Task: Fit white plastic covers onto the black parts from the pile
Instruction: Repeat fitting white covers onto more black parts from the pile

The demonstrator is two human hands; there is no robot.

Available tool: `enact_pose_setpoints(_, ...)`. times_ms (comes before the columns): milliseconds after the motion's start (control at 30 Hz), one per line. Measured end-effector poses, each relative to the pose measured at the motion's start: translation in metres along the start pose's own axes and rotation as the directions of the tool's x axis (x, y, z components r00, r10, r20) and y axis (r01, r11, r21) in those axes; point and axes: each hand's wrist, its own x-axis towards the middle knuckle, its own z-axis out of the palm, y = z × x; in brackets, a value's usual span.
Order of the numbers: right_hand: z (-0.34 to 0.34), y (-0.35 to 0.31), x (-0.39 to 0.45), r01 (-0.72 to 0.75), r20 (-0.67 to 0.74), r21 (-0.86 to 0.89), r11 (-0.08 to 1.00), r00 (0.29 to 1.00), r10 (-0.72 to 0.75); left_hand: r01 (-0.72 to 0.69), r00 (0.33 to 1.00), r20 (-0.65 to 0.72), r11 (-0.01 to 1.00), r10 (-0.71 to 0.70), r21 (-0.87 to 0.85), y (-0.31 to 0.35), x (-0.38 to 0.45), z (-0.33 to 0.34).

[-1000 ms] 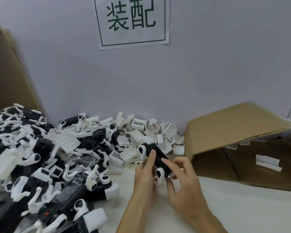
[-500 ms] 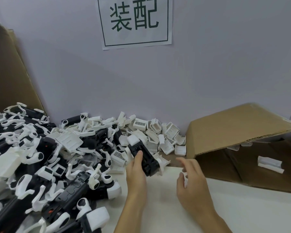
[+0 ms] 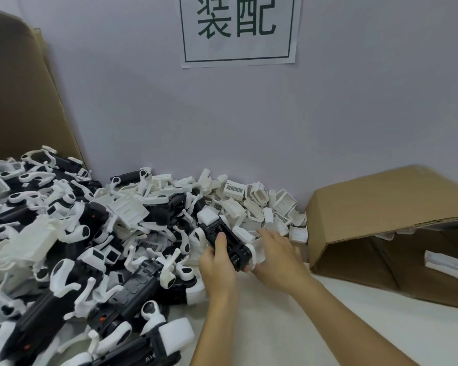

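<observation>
My left hand (image 3: pixel 217 262) grips a black part (image 3: pixel 226 240) with white ends, thumb on top, just in front of the heap. My right hand (image 3: pixel 275 257) lies against the part's right side and holds a white plastic cover (image 3: pixel 258 248) at the part's near end. How far the cover sits on the part is hidden by my fingers. A big pile of black parts with white arms (image 3: pixel 72 260) fills the left. Loose white covers (image 3: pixel 251 204) lie heaped behind my hands against the wall.
A cardboard box (image 3: pixel 381 204) lies on its side at the right, with white pieces (image 3: pixel 444 262) inside. Another cardboard sheet (image 3: pixel 19 96) leans at the far left. A paper sign (image 3: pixel 238 30) hangs on the wall. White tabletop (image 3: pixel 302 326) shows under my forearms.
My right hand moved forward and left from the table to the black part, now holding a white cover against it. My left hand kept hold of the part, shifting it slightly right.
</observation>
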Motion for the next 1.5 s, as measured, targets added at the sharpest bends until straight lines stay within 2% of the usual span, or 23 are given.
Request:
enact_pose_setpoints(100, 0.002, 0.001, 0.004, -0.009, -0.03, 0.041, 0.999, 0.999, 0.011, -0.012, 1.0, 0.019, 1.0, 0.012, -0.009, 0.001, 0.001, 0.001)
enact_pose_setpoints(200, 0.002, 0.006, -0.004, 0.02, -0.245, 0.266, 0.964, 0.968, 0.047, -0.021, 0.999, 0.029, 1.0, 0.021, -0.021, 0.003, 0.0, 0.001)
enact_pose_setpoints(300, 0.0, 0.012, -0.016, 0.073, -0.384, 0.529, 0.846, 0.909, 0.162, -0.02, 0.999, 0.044, 0.999, 0.021, -0.027, 0.003, -0.002, 0.001)
enact_pose_setpoints(367, -0.001, 0.016, -0.025, 0.056, -0.352, 0.688, 0.724, 0.898, 0.266, -0.015, 0.998, 0.06, 1.0, 0.016, -0.024, 0.003, -0.003, 0.001)
enact_pose_setpoints(467, -0.003, 0.022, -0.041, -0.005, -0.155, 0.929, 0.371, 0.903, 0.4, 0.004, 0.995, 0.098, 1.0, -0.005, 0.005, 0.001, -0.006, 0.004)
enact_pose_setpoints(500, -0.003, 0.024, -0.048, -0.023, -0.103, 0.957, 0.291, 0.905, 0.413, 0.011, 0.993, 0.119, 1.0, -0.012, 0.009, 0.001, -0.008, 0.005)
enact_pose_setpoints(533, -0.003, 0.026, -0.054, -0.038, -0.083, 0.961, 0.274, 0.906, 0.416, 0.017, 0.989, 0.144, 1.0, -0.019, 0.012, 0.0, -0.009, 0.006)
enact_pose_setpoints(700, 0.0, 0.028, -0.071, -0.024, -0.156, 0.881, 0.472, 0.928, 0.337, 0.022, 0.972, 0.233, 0.998, -0.033, 0.052, -0.004, -0.015, 0.012)
enact_pose_setpoints(867, -0.004, 0.028, -0.073, 0.026, -0.2, 0.769, 0.639, 0.959, 0.202, 0.002, 0.97, 0.241, 0.996, -0.024, 0.088, -0.006, -0.017, 0.012)
enact_pose_setpoints(1100, -0.005, 0.04, -0.071, -0.07, -0.254, 0.66, 0.748, 0.916, 0.31, -0.019, 0.97, 0.244, 0.995, -0.006, 0.099, -0.007, -0.012, 0.008)
enact_pose_setpoints(1200, -0.004, 0.042, -0.075, -0.022, -0.349, 0.499, 0.866, 0.91, 0.224, -0.022, 0.971, 0.237, 0.993, -0.007, 0.12, -0.009, -0.011, 0.008)
enact_pose_setpoints(1267, -0.003, 0.042, -0.077, 0.001, -0.363, 0.422, 0.906, 0.916, 0.168, -0.027, 0.972, 0.234, 0.991, -0.005, 0.131, -0.01, -0.011, 0.008)
enact_pose_setpoints(1333, -0.002, 0.043, -0.078, -0.002, -0.342, 0.365, 0.931, 0.93, 0.136, -0.032, 0.972, 0.236, 0.99, -0.001, 0.135, -0.01, -0.012, 0.008)
enact_pose_setpoints(1433, -0.001, 0.046, -0.078, 0.009, -0.329, 0.18, 0.984, 0.943, 0.052, -0.031, 0.974, 0.228, 0.991, 0.001, 0.131, -0.01, -0.012, 0.008)
enact_pose_setpoints(1500, -0.003, 0.045, -0.079, 0.024, -0.272, 0.105, 0.994, 0.962, 0.006, -0.036, 0.976, 0.216, 0.992, 0.008, 0.123, -0.01, -0.012, 0.008)
